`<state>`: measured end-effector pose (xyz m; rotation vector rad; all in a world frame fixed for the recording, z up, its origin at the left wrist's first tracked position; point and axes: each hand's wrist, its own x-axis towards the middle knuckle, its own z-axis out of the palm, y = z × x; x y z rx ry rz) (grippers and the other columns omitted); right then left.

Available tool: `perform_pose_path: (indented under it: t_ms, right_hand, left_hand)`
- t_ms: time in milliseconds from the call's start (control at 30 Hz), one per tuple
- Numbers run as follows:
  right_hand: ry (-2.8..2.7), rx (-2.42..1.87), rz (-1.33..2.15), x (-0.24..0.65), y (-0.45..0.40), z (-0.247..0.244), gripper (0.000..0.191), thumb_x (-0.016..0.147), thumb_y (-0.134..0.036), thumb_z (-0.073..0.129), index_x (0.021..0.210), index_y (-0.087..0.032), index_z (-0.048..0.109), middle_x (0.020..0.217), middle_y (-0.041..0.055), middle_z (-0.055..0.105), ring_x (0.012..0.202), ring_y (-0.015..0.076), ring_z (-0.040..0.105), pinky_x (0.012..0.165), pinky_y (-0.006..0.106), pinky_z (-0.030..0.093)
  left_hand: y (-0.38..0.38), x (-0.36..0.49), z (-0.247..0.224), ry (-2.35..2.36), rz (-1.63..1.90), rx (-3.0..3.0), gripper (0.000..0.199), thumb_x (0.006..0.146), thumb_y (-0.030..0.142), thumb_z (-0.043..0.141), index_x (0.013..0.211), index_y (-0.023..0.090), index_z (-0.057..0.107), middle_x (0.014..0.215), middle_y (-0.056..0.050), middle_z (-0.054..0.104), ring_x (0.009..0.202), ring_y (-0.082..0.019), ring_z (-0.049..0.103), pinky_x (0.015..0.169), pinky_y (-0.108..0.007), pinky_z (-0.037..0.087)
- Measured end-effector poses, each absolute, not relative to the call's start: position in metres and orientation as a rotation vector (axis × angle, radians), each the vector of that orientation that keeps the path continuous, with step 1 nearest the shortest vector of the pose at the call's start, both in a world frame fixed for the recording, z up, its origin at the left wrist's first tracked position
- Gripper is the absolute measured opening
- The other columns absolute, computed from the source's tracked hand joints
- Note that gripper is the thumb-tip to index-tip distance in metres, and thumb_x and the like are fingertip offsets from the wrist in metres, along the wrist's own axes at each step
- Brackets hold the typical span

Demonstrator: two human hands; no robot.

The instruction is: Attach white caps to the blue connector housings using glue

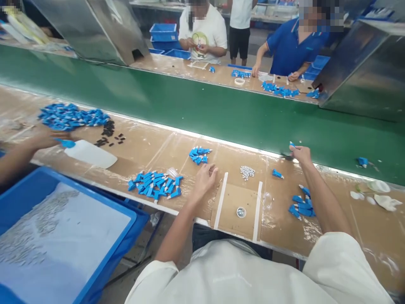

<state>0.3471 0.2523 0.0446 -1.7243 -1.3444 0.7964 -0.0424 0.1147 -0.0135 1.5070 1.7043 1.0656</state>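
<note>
My right hand [301,153] is closed around a small blue part [292,145] at the edge of the green belt. My left hand [206,177] is over the brown table with its fingers curled together; whether anything is between them is too small to tell. Just above it sits a small cluster of blue parts [199,155]. A larger pile of blue parts [155,184] is left of that hand. Between my hands lie a heap of small pale pieces [247,172] and a single blue part [277,173]. More blue parts [303,207] rest beside my right forearm.
A round dish [241,212] sits between two white strips. At left, another person's hand [53,139] is near a white scoop [90,153] and a big blue pile [72,117]. A blue tray [133,219] stands lower left. Other people are beyond the green belt [190,105].
</note>
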Motion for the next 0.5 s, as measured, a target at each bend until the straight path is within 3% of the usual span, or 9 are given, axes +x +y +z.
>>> perform_pose_path:
  t_ms: [100,200,333,500]
  right_hand:
    - [-1.201,-1.553,1.051,0.326,0.215,0.045,0.030,0.091,-0.048,0.072,0.086,-0.019,0.067,0.078,0.0041,0.069,0.063,0.0119,0.060,0.058,0.023,0.057]
    - [-0.922,-1.117,1.597,0.287,0.156,0.046,0.028,0.089,-0.048,0.074,0.094,-0.020,0.071,0.084,0.0038,0.069,0.064,0.0107,0.060,0.051,0.018,0.056]
    - [-0.805,-0.923,1.878,0.234,0.082,0.047,0.026,0.091,-0.046,0.071,0.093,-0.019,0.072,0.087,0.0053,0.070,0.068,0.0105,0.061,0.051,0.016,0.056]
    - [-0.713,-0.918,1.942,0.195,0.031,0.040,0.033,0.086,-0.054,0.077,0.096,-0.023,0.072,0.080,0.0022,0.070,0.060,0.0093,0.059,0.047,0.015,0.053]
  left_hand:
    - [0.090,-0.031,0.002,1.483,1.184,1.427,0.031,0.093,0.042,0.062,0.109,0.017,0.074,0.112,-0.012,0.074,0.100,-0.024,0.071,0.091,-0.037,0.057]
    - [0.072,-0.004,0.020,1.187,1.210,1.308,0.036,0.090,0.049,0.068,0.109,0.019,0.076,0.113,-0.011,0.075,0.103,-0.023,0.071,0.095,-0.036,0.056]
    - [0.059,0.033,0.030,0.837,1.168,1.033,0.051,0.082,0.055,0.078,0.119,0.021,0.076,0.120,-0.010,0.074,0.110,-0.024,0.069,0.099,-0.035,0.052]
    - [0.038,0.044,0.022,0.645,1.061,0.733,0.058,0.075,0.059,0.082,0.114,0.018,0.078,0.082,-0.003,0.069,0.077,-0.013,0.062,0.079,-0.027,0.050]
